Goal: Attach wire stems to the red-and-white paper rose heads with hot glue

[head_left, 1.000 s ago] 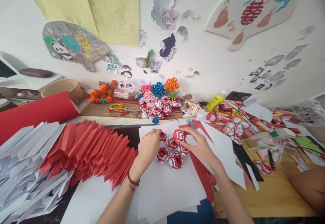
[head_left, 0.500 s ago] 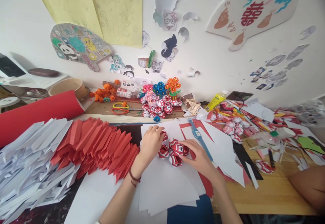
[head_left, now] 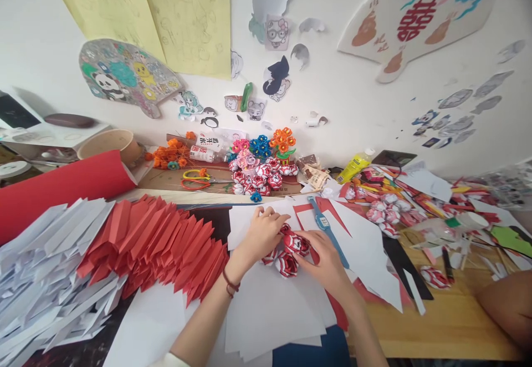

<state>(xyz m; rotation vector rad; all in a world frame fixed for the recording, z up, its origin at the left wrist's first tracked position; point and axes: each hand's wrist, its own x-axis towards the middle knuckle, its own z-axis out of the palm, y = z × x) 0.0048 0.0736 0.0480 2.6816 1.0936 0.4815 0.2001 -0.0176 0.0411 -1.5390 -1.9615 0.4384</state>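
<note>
Over a stack of white paper sheets (head_left: pixel 276 311), both hands are at a small cluster of red-and-white folded paper flowers (head_left: pixel 286 265). My left hand (head_left: pixel 262 235) has its fingers curled over a flower (head_left: pixel 285 228) at the far side of the cluster, partly hidden by the fingers. My right hand (head_left: pixel 325 257) comes in from the right, thumb and fingers closed around the flower (head_left: pixel 296 243) at the cluster's right. A further bloom (head_left: pixel 270 257) shows below my left palm, partly covered.
Piles of folded red paper strips (head_left: pixel 153 239) and white strips (head_left: pixel 54 267) lie on the left beside a red roll (head_left: pixel 62 184). Scissors (head_left: pixel 203 179) and finished flowers (head_left: pixel 261 170) stand behind. Right: a blue watch (head_left: pixel 324 223), scraps, another person's arm (head_left: pixel 507 306).
My left hand has moved right and is now close against my right hand, at the flower cluster's far side. My right hand has stayed nearly in place on its flower.
</note>
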